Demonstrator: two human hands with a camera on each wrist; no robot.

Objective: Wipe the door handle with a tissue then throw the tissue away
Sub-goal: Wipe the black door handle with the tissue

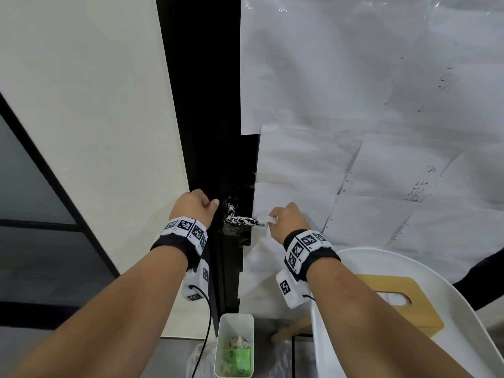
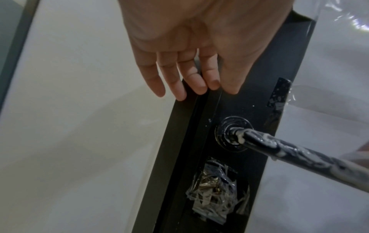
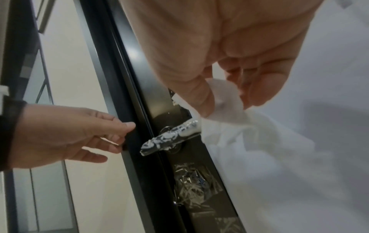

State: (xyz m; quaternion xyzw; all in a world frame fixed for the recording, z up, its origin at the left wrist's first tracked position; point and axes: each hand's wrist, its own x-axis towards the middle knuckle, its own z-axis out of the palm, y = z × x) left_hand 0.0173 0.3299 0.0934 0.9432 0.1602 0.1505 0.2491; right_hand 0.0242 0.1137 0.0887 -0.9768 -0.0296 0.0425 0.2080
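The black lever door handle (image 1: 241, 221), smeared with white, sticks out from the dark door (image 1: 210, 132). My right hand (image 1: 276, 217) pinches a white tissue (image 3: 229, 126) between thumb and fingers at the lever's free end. The tissue touches the tip of the handle (image 3: 169, 138) and hangs down to the right. My left hand (image 1: 212, 206) grips the door's edge just left of the handle's round base (image 2: 232, 134), thumb on the front face. In the left wrist view the handle (image 2: 289, 151) runs off to the lower right. A white bin (image 1: 221, 347) stands on the floor below.
The bin holds crumpled tissues and green scraps. A wooden tissue box (image 1: 425, 309) sits on a white chair (image 1: 354, 253) at the lower right. White paper sheets (image 1: 354, 105) under clear film cover the door. Crumpled clear tape (image 2: 215, 193) sits below the handle. A white wall (image 1: 95, 118) is at left.
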